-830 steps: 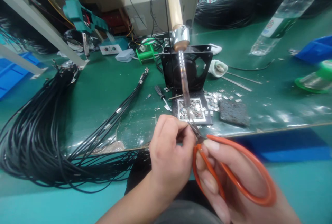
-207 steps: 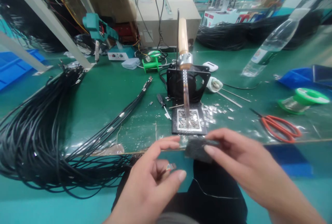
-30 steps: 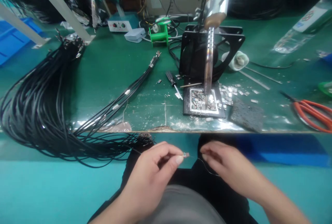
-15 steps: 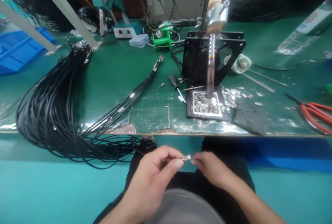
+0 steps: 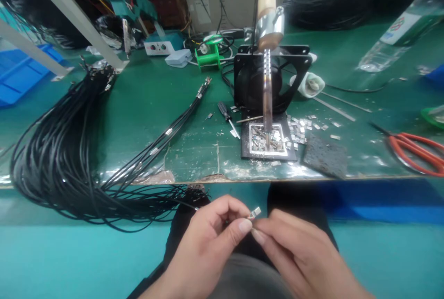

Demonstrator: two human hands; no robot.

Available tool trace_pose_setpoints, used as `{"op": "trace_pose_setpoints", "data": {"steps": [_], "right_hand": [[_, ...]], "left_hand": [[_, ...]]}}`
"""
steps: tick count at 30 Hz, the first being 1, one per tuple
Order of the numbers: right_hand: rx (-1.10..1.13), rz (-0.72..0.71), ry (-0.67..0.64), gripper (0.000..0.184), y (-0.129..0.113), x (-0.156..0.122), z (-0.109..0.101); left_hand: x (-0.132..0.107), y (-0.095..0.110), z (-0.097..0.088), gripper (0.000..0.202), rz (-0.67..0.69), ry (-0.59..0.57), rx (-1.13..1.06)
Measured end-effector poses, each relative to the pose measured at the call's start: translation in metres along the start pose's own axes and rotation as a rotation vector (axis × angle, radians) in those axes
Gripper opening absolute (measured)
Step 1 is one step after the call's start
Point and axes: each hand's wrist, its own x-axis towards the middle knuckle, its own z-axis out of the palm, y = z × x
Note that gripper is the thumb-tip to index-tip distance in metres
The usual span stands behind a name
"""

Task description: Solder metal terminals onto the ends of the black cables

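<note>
My left hand (image 5: pixel 211 239) pinches a small silver metal terminal (image 5: pixel 255 212) between thumb and forefinger, held over my lap below the table edge. My right hand (image 5: pixel 298 253) is closed in a pinch with its fingertips touching the same terminal from the right; whether it holds a thin wire I cannot make out. Straight ahead on the green table (image 5: pixel 145 100) a soldering iron (image 5: pixel 267 77) with a wooden handle stands upright, its tip over a small black tray (image 5: pixel 268 141) of metal bits.
A big bundle of black cables (image 5: pixel 62 151) drapes over the table's left side and front edge. Red scissors (image 5: pixel 412 146) lie at the right. A dark sponge pad (image 5: pixel 324 155), a small screwdriver (image 5: pixel 227 116), a black fan (image 5: pixel 287 79), a green spool (image 5: pixel 208 51) and a plastic bottle (image 5: pixel 391 35) stand behind.
My right hand has closed in from the right until its fingertips meet the terminal in my left hand. The view has swung a little to the right.
</note>
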Motion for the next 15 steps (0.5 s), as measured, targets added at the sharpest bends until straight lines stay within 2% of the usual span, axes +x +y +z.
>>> {"op": "trace_pose_setpoints", "data": {"steps": [3,7,10,15], "right_hand": [[-0.011,0.006,-0.008,0.027,-0.0013,0.0050,0.0030],[-0.017,-0.016,0.050,0.029,-0.0041,0.0079,0.0038],[-0.036,-0.013,0.049,0.029,-0.0052,0.0075,0.0035],[0.055,0.048,0.116,0.016,-0.0031,0.0004,0.0040]], "left_hand": [[-0.0029,-0.0007,0.0015,0.023,0.013,0.001,-0.004],[-0.0034,-0.0017,0.0028,0.024,0.033,0.002,0.007],[-0.0022,-0.0028,0.0034,0.028,0.060,0.000,0.108],[-0.0016,-0.0058,0.0044,0.034,0.087,0.008,0.201]]}}
